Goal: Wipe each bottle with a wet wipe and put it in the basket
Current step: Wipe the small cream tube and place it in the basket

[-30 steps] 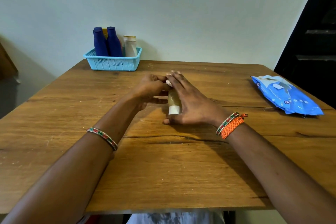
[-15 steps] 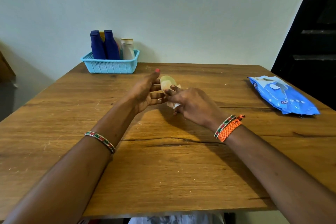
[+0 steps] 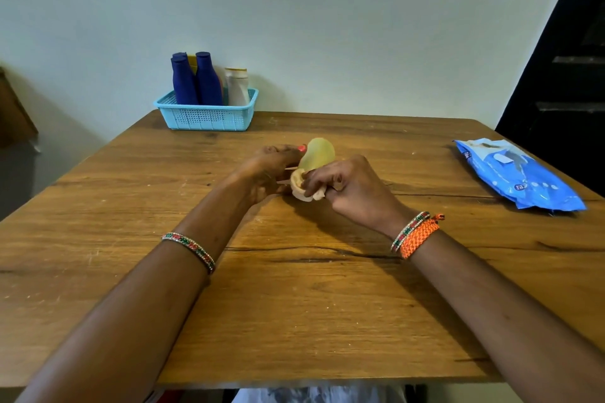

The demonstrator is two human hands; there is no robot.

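Yellow bottle (image 3: 317,154) tipped up since a second ago; left hand (image 3: 268,167) grips it, right hand (image 3: 347,185) fingers clench wet wipe (image 3: 304,188). Wiping underway, basket (image 3: 206,116) pending.

Behind the two dark blue plastic bottles (image 3: 196,80) standing in the light blue perforated basket (image 3: 206,114), a yellow item (image 3: 192,59) is hiding, its shape unreadable.
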